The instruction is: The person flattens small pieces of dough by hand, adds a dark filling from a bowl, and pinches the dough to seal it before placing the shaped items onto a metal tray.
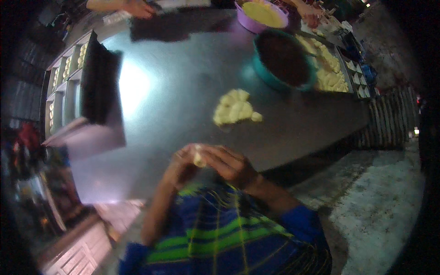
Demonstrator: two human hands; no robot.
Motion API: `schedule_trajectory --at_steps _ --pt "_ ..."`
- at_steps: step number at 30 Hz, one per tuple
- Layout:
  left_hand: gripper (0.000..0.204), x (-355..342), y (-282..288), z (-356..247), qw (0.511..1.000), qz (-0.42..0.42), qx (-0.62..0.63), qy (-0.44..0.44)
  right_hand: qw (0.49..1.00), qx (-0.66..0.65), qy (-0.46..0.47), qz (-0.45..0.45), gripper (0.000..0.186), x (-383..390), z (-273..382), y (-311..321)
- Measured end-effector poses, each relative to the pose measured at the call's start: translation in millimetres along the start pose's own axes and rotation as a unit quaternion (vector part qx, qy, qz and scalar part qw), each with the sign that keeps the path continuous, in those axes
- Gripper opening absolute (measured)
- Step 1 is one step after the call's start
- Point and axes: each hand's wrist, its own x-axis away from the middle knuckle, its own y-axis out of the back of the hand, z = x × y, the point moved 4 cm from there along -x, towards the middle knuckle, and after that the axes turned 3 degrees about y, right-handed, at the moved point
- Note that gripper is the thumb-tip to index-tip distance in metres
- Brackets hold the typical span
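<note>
Both my hands meet over the near edge of the metal table (183, 91). Between them is a small pale piece of dough (200, 159). My left hand (181, 164) is closed round its left side, and my right hand (229, 164) has its fingers bent over from the right. Part of the piece is hidden by my fingers. Beyond my hands, a cluster of pale yellow dough pieces (234, 109) lies on the table, with one small ball at its right end.
A teal basin (262, 68) with dark filling stands far right, beside a mass of dough pieces (332, 68). Behind it is a purple basin (247, 24) with yellow contents. Divided trays (68, 87) of dough rolls stand at left. Other people's hands (137, 8) show at the far edge.
</note>
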Motion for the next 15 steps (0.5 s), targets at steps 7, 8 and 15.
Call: schedule_trajectory --at_steps 7,8,15 --pt "0.034 7.9 -15.8 3.1 0.998 -0.028 -0.030 -0.056 0.995 0.065 -0.068 -0.039 0.034 13.3 8.9 -20.2" --pt "0.033 5.9 -12.2 3.9 0.997 -0.033 -0.032 -0.064 0.993 0.049 -0.094 -0.054 0.034 14.3 6.3 -20.7" --pt "0.029 5.9 -27.4 -15.5 0.987 0.013 -0.100 -0.124 0.866 -0.320 -0.363 -0.127 0.023 18.6 -31.6 -23.6"
